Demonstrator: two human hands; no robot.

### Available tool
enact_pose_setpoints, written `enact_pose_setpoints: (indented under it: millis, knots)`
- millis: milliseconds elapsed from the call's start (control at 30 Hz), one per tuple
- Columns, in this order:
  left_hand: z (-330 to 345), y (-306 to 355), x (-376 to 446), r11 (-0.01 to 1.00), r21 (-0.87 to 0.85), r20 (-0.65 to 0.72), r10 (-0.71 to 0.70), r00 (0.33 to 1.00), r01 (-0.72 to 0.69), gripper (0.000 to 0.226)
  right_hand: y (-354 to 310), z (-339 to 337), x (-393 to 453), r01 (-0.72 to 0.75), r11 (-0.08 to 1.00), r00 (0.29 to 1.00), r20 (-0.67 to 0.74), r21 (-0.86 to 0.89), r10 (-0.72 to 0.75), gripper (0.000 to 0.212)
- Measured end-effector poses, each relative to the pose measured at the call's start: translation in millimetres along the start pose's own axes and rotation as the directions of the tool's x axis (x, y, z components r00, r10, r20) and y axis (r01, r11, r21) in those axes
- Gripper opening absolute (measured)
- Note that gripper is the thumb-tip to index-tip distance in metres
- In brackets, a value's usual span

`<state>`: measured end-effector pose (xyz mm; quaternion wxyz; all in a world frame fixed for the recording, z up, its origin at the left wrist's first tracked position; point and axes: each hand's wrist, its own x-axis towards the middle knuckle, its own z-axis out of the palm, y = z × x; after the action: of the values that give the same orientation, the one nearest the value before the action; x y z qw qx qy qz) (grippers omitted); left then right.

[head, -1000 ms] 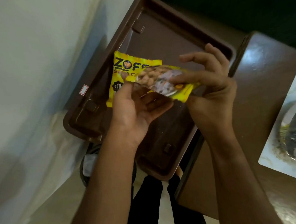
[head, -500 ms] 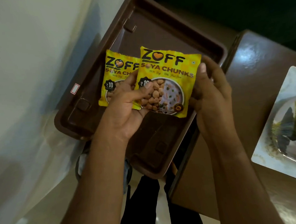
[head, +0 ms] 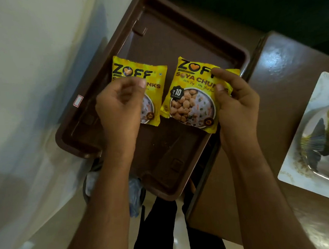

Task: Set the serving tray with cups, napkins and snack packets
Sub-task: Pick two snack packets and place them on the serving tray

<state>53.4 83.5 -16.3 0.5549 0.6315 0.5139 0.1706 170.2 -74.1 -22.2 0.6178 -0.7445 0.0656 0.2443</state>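
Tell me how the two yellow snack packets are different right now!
The left packet has the left hand over its lower part, hiding much of its picture; the right packet shows most of its front. The right packet is pinched at its edge by the right hand; whether the left hand grips the left packet is unclear. Both are yellow Zoff soya chunks packets over the brown tray.

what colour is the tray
Brown tray, clearest in the head view.
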Motion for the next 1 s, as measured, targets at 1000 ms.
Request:
enact_pose_setpoints:
  millis: [1000]
  knots:
    - [-30.4,-13.2,24.5,0.956,0.009,0.131,-0.291,0.948,0.292,0.050,4.1,-3.2,0.8,0.086,0.996,0.978,0.191,-0.033,-0.078,0.063]
